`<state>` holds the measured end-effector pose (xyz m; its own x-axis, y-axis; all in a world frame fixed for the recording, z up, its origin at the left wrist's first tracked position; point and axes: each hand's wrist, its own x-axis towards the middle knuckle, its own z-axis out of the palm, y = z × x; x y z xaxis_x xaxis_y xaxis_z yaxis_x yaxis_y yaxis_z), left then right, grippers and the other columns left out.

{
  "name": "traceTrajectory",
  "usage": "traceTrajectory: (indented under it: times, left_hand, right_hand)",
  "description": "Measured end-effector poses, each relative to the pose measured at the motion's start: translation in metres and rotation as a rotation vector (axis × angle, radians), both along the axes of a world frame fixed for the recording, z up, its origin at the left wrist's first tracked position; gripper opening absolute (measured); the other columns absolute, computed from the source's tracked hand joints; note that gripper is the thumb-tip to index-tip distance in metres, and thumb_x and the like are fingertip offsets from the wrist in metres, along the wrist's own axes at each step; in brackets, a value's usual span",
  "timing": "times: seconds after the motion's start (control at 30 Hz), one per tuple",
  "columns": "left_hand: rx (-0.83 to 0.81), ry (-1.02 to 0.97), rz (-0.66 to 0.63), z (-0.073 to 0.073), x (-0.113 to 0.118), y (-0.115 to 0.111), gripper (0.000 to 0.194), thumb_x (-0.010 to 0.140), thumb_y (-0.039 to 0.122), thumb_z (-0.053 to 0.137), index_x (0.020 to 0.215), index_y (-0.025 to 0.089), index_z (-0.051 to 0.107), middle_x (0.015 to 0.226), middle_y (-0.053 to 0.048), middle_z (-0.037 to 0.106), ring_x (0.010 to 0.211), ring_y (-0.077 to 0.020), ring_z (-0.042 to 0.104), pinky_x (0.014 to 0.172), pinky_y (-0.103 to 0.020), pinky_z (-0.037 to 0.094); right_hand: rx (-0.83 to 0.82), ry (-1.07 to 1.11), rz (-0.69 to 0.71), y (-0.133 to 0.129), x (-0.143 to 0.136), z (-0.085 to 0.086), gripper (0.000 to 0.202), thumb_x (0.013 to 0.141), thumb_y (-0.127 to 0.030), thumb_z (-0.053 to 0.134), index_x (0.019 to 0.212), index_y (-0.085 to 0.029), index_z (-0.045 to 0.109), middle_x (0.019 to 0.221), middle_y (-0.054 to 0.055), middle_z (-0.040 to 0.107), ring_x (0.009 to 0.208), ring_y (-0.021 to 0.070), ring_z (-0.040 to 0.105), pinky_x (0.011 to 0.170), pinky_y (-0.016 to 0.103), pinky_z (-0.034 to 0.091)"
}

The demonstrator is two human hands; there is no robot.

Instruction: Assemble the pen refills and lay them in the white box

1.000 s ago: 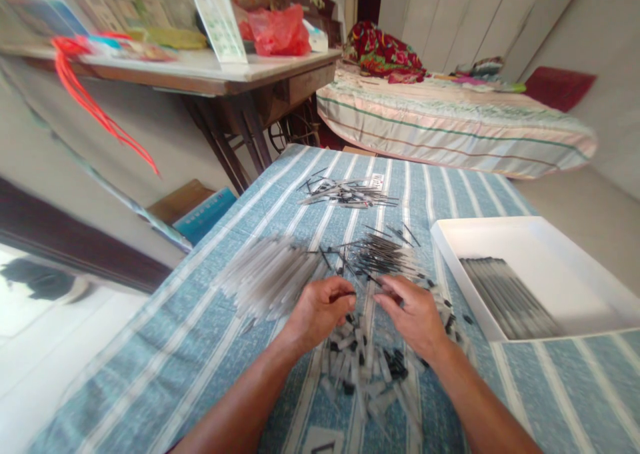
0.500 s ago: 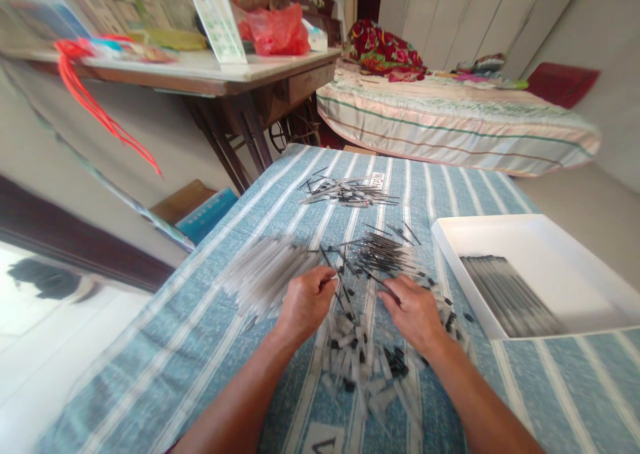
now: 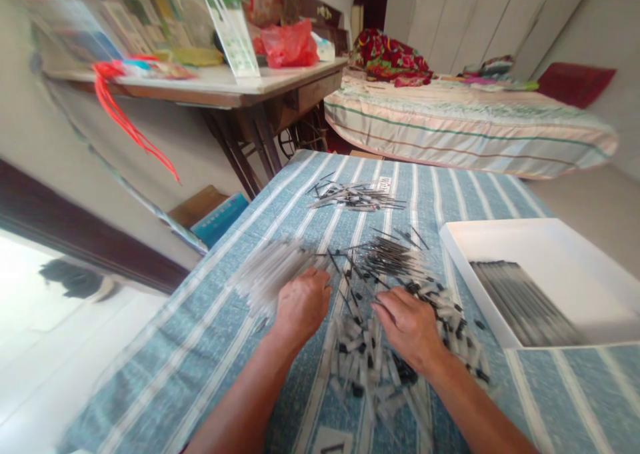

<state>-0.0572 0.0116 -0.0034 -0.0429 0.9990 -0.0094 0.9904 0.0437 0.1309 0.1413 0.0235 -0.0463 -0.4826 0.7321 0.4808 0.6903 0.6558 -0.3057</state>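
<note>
My left hand [image 3: 304, 301] has its fingers curled downward at the right edge of a pile of translucent white tubes [image 3: 273, 271] that look like pen barrels. What its fingertips hold, if anything, is hidden. My right hand [image 3: 407, 324] is closed, thumb against fingers, on a thin dark rod like a pen refill. Beyond it lies a heap of similar dark rods [image 3: 387, 255], with a few stray ones between the hands. Short clear caps with black parts [image 3: 367, 354] are scattered below and between my hands, and more caps [image 3: 457, 324] spread beside my right wrist.
A white open box [image 3: 575, 254] at the right holds a row of grey-black pens [image 3: 525, 301]. Farther back on the striped cloth [image 3: 240, 367] lies another loose pile of thin parts [image 3: 357, 196]. A desk [image 3: 295, 84] stands at the left back, a bed [image 3: 465, 121] beyond.
My left hand has shifted left and slightly down, onto the edge of the tube pile. My right hand stays near the dark rods, slightly lower. The camera view has shifted a little.
</note>
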Motion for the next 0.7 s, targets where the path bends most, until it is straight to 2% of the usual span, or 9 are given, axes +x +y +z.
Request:
traceTrajectory:
  times: [0.17, 0.37, 0.6, 0.7]
  left_hand:
    - [0.004, 0.120, 0.028, -0.005, 0.010, -0.002, 0.015, 0.082, 0.023, 0.045, 0.082, 0.017, 0.058, 0.083, -0.007, 0.059, 0.080, -0.0215, 0.059, 0.064, -0.028, 0.043]
    - [-0.020, 0.127, 0.053, -0.008, 0.011, 0.000, 0.018, 0.082, 0.022, 0.045, 0.079, 0.014, 0.060, 0.085, -0.011, 0.058, 0.082, -0.0245, 0.058, 0.065, -0.033, 0.045]
    - [-0.066, 0.123, 0.056, -0.005, 0.014, 0.000, 0.019, 0.078, 0.013, 0.043, 0.075, 0.015, 0.061, 0.085, -0.011, 0.060, 0.084, -0.0230, 0.059, 0.067, -0.031, 0.045]
    - [-0.005, 0.110, 0.066, -0.006, 0.015, -0.002, 0.017, 0.079, 0.015, 0.042, 0.076, 0.016, 0.059, 0.083, -0.010, 0.059, 0.082, -0.0223, 0.058, 0.067, -0.030, 0.044]
  right_hand:
    - [-0.014, -0.020, 0.057, -0.006, -0.015, 0.003, 0.025, 0.088, -0.024, 0.043, 0.071, -0.018, 0.061, 0.064, 0.002, 0.055, 0.062, 0.0128, 0.053, 0.058, 0.023, 0.037]
    - [-0.025, -0.030, 0.075, -0.009, -0.020, 0.001, 0.026, 0.087, -0.022, 0.043, 0.066, -0.019, 0.057, 0.061, 0.001, 0.052, 0.060, 0.0125, 0.052, 0.057, 0.023, 0.036]
    - [-0.030, -0.033, -0.012, 0.001, -0.007, -0.005, 0.025, 0.087, -0.022, 0.043, 0.069, -0.019, 0.060, 0.064, 0.001, 0.056, 0.062, 0.0122, 0.056, 0.058, 0.022, 0.037]
    - [-0.037, -0.038, -0.062, 0.006, 0.000, -0.007, 0.024, 0.087, -0.023, 0.042, 0.072, -0.019, 0.061, 0.066, 0.002, 0.058, 0.064, 0.0130, 0.057, 0.059, 0.022, 0.039]
